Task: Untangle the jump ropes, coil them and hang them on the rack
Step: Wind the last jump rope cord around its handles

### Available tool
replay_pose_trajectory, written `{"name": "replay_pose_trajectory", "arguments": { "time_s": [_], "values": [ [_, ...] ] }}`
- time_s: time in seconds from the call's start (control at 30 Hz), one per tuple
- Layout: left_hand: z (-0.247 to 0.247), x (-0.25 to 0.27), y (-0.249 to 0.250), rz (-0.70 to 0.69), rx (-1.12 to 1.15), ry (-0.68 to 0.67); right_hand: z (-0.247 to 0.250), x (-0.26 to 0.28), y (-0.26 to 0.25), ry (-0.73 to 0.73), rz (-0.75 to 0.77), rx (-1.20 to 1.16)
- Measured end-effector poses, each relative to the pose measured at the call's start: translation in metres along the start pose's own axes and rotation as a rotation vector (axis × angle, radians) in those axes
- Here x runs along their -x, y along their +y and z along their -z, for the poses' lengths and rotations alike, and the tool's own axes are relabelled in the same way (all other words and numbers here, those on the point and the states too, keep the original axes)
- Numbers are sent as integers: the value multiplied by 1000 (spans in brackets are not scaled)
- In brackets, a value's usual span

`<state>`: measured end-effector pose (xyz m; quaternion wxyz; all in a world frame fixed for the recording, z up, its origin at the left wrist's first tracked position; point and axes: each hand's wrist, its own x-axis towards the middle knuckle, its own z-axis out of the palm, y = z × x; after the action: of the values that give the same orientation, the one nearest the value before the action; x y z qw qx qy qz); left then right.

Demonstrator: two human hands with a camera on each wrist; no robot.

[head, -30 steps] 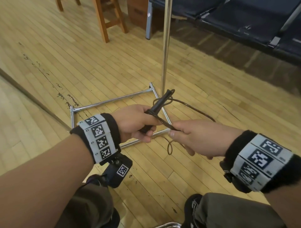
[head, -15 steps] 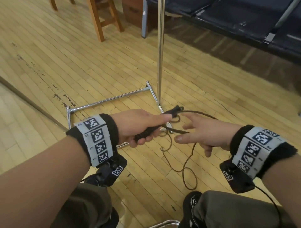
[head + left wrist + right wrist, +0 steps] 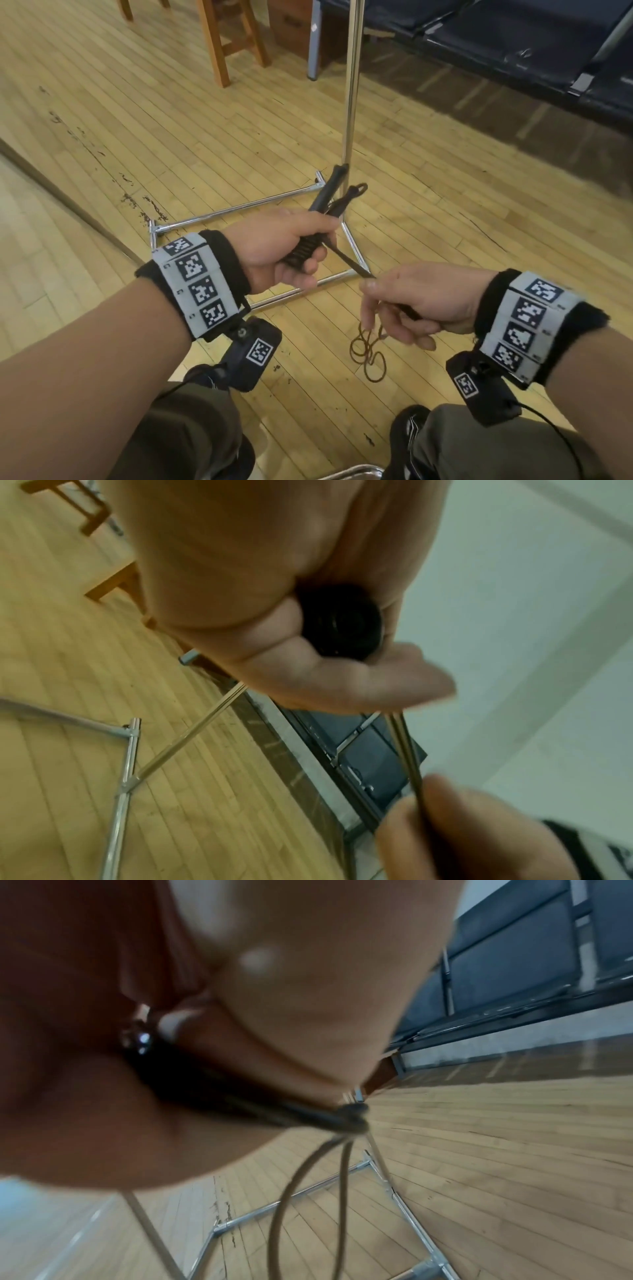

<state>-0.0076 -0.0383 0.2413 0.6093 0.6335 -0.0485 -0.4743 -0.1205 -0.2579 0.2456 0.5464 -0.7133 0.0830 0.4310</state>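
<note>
On the left, the left hand is curled tight round two black handles, which stick up and away from the fist toward the pole; the ribbed grip of one shows between the fingers. The left wrist view shows the round butt of a handle sitting in the closed palm. Behind the hand, the chrome rack stands on the wood floor, its square base lying flat and its pole rising upright from the far right side of the base.

A taut stretch of brown rope runs from the left fist down to the right hand, which is level with the left and well apart from it. The right thumb and forefinger pinch the rope at that point; the other fingers are bent loosely under, with a dark length of rope passing through the palm. In the right wrist view, strands drop from the pinch in a loop. Below the right hand the rest of the rope lies on the floor in a small pile of loose coils, just in front of the person's shoe.

Farther back stand wooden chair legs and a row of dark seats.
</note>
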Motion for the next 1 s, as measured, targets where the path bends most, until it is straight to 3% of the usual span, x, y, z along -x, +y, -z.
{"name": "replay_pose_trajectory", "arguments": {
  "time_s": [0.17, 0.27, 0.4, 0.5, 0.57, 0.67, 0.73, 0.9, 1.0],
  "values": [
    [-1, 10, 0, -2, -5, -294, 5, -9, -2, 73, -87, 255],
    [-12, 12, -4, 23, -308, -391, 11, -13, -7, 186, -157, 443],
    [-36, 11, -15, 139, -1005, -294, 9, -6, -31, 324, -91, 781],
    [-46, 5, -25, 216, -1205, -133, -3, -3, -49, 399, -12, 989],
    [-40, 0, -24, 226, -1117, 35, -13, -3, -53, 407, 31, 1012],
    [-20, -4, -12, 217, -719, 176, -19, -3, -50, 352, 47, 715],
    [-9, -1, -6, 205, -408, 164, -17, -1, -43, 284, 30, 536],
    [1, 1, 0, 83, 9, 171, -14, -3, -21, 85, -75, 354],
    [0, 6, 7, 19, 166, -24, -13, -9, -12, 97, -74, 274]
  ]
}}
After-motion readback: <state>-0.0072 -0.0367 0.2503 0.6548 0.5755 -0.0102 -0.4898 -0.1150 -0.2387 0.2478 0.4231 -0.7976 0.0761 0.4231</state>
